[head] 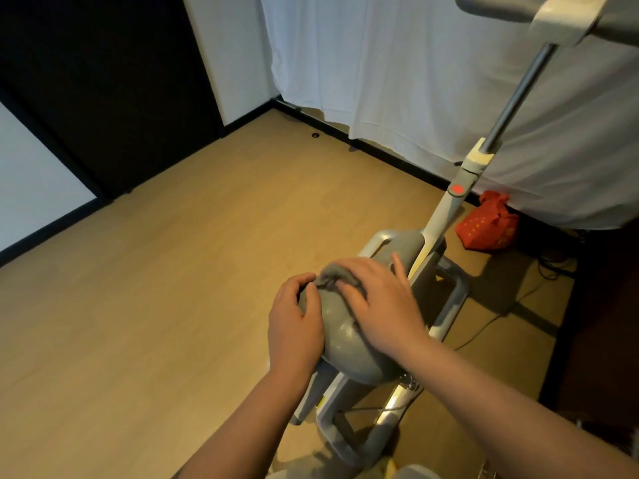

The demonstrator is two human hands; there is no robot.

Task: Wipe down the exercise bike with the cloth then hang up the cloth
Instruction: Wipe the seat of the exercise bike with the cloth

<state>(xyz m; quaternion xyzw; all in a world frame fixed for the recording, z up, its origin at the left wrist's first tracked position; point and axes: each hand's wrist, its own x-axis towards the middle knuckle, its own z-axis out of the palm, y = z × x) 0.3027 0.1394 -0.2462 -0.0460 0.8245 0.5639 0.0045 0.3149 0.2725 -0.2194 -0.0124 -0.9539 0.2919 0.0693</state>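
Note:
The exercise bike (446, 212) stands on the wooden floor, white and grey, with its handlebar post rising to the top right. Its grey saddle (342, 340) is right below me. My right hand (377, 302) lies flat on a grey cloth (332, 273) and presses it on the saddle's nose. My left hand (294, 323) curls round the saddle's left side and grips it. Most of the cloth is hidden under my right hand.
A white curtain (397, 63) hangs along the far wall. A red bag (487, 226) sits on the floor behind the bike, with cables (491, 323) trailing on the right. A dark door (103, 81) is at the left. Open floor (173, 288) spreads to the left.

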